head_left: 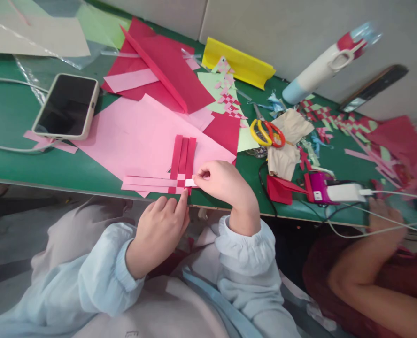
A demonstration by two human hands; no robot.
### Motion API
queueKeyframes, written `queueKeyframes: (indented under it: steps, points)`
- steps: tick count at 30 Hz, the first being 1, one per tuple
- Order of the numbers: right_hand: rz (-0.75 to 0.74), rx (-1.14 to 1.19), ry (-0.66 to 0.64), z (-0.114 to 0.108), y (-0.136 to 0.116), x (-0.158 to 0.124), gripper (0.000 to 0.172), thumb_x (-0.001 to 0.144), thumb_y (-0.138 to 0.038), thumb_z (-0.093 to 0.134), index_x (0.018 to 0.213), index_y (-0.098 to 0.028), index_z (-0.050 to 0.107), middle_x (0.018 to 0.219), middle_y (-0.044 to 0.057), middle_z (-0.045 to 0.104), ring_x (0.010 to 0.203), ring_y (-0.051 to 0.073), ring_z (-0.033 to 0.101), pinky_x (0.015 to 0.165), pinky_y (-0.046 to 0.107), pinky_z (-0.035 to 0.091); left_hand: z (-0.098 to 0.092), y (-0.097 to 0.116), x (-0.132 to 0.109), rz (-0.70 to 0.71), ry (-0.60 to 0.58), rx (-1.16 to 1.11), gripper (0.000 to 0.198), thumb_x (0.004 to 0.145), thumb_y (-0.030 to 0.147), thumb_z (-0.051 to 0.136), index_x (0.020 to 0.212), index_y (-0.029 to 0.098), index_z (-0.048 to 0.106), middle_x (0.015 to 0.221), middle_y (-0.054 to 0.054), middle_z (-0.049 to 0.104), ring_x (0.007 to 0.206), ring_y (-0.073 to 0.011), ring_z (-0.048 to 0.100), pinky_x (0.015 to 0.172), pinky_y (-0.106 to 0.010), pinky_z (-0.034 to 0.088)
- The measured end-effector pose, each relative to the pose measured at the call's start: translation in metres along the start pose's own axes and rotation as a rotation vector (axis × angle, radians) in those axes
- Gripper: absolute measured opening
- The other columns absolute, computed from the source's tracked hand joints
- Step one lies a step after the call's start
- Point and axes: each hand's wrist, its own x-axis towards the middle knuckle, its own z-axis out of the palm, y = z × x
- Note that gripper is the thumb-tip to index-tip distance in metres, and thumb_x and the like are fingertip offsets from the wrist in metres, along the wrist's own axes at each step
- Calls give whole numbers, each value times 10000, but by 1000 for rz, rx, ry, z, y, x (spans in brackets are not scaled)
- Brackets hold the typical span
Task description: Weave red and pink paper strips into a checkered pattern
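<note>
Red paper strips (183, 157) point away from me and cross light pink strips (148, 182) that run to the left, forming a small checkered weave (181, 180) near the table's front edge. My right hand (226, 185) pinches the short pale end of a pink strip at the weave's right side. My left hand (161, 230) rests at the weave's near edge, its index fingertip pressing there and the other fingers curled. Under the strips lies a large pink sheet (124, 136).
A phone (67, 108) lies left. Red sheets (169, 61), a yellow folded piece (238, 63), scissors (266, 133), a bottle (324, 68) and a purple adapter (317, 188) with cables lie beyond and right. Another person's arm (370, 263) is at the right.
</note>
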Motion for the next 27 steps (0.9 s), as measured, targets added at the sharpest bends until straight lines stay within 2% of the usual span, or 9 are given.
queueKeyframes:
  steps: [3, 7, 12, 18, 22, 27]
  points:
    - [25, -9, -15, 0, -2, -1, 292, 818, -258, 576, 535, -188, 574, 515, -25, 488, 513, 100, 396, 541, 291, 257, 0, 0, -1, 1, -9, -16, 419, 935, 213, 449, 1312, 73, 565, 636, -36, 609, 630, -202, 552, 568, -351, 425]
    - [48, 15, -30, 2, -3, 1, 284, 815, -323, 634, 566, -191, 602, 564, -2, 583, 542, 115, 469, 547, 295, 284, 2, 1, -2, 6, 8, -17, 424, 936, 198, 444, 1310, 42, 568, 608, -30, 592, 606, -209, 561, 544, -355, 409]
    - [44, 7, -33, 5, -3, 3, 267, 808, -298, 643, 562, -197, 619, 566, 1, 597, 536, 118, 488, 549, 295, 295, 1, -1, -2, -4, 4, -40, 400, 942, 213, 441, 1290, 79, 587, 600, -22, 604, 597, -196, 574, 545, -334, 409]
    - [54, -12, -26, 9, -1, 6, 208, 758, -262, 673, 568, -195, 622, 583, 14, 611, 571, 140, 522, 566, 293, 310, -8, -15, -1, -93, 81, -60, 273, 947, 230, 439, 1068, 155, 673, 717, -47, 694, 663, -191, 627, 574, -319, 413]
    - [64, -32, -39, 9, -1, 6, 222, 765, -284, 674, 567, -192, 638, 551, 9, 591, 545, 132, 508, 555, 288, 307, -12, -25, 4, -271, -14, -109, 280, 938, 262, 421, 1039, 183, 670, 715, -45, 698, 626, -198, 633, 518, -302, 336]
    - [66, -99, -64, 8, -4, 6, 213, 778, -279, 664, 589, -182, 674, 540, 1, 582, 528, 114, 497, 545, 268, 294, -18, -32, 15, -434, -208, -434, 346, 898, 324, 448, 1157, 201, 640, 579, 24, 601, 498, -159, 533, 518, -271, 309]
